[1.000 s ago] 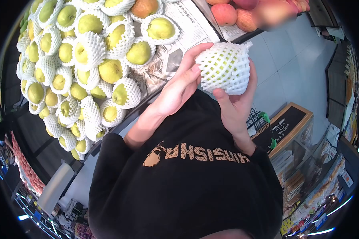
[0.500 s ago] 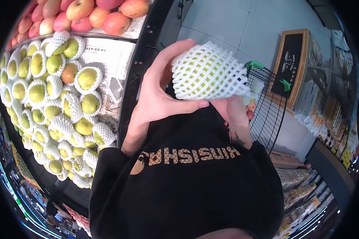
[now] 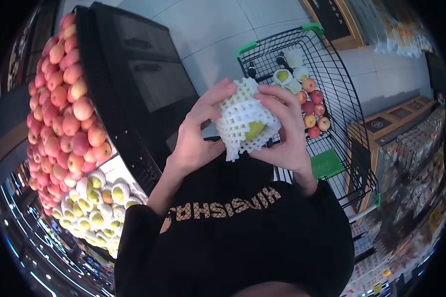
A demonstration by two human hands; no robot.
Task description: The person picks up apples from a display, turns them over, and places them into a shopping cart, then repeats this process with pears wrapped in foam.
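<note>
A green pear (image 3: pixel 253 129) wrapped in a white foam net (image 3: pixel 242 118) is held up in front of my chest by both hands. My left hand (image 3: pixel 195 138) grips its left side with fingers curled over the top. My right hand (image 3: pixel 284 132) holds the right side, thumb and fingers on the net. The net is stretched and partly pulled back, so bare pear skin shows near the bottom. Behind the pear stands a black wire shopping cart (image 3: pixel 338 84) with green corners.
The cart holds several red apples (image 3: pixel 313 108) and a netted pear (image 3: pixel 282 75). A dark display stand (image 3: pixel 134 89) runs on the left, with piled red apples (image 3: pixel 64 104) and netted green pears (image 3: pixel 96 208). Grey floor tiles lie beyond. Shelves line the right.
My view has swung right, from the fruit display toward the cart. The pear has come lower and both hands now work on its net, which has slid back to bare some skin.
</note>
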